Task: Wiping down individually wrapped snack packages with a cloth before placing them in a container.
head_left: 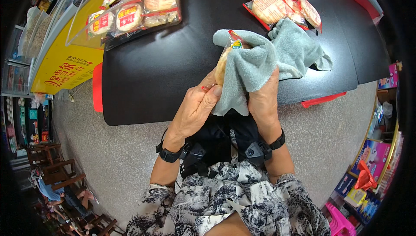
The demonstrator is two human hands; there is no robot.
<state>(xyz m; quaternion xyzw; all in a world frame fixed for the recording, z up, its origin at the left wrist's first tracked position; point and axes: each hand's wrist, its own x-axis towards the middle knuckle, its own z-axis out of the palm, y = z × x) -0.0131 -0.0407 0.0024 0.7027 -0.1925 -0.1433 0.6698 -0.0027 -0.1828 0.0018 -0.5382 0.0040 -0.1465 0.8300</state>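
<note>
My left hand point(197, 106) is closed on the near edge of a clear-wrapped round pastry point(221, 67), its thumb on the wrapper. The pastry stands on edge, and a grey-green cloth point(249, 69) covers much of it. Behind the cloth, my right hand point(265, 99) grips it against the pastry; most of those fingers are hidden. Beyond and to the right, more of the grey-green cloth point(297, 47) lies bunched on the black table point(147, 80). I cannot tell whether it is one piece with the cloth in my hand.
A clear bin point(86, 27) with several wrapped pastries point(129, 15) stands at the table's far left. More wrapped pastries point(271, 8) lie in a pile at the far right. Red stools point(98, 87) show under the table's edge. Wooden chairs point(52, 166) stand at the lower left.
</note>
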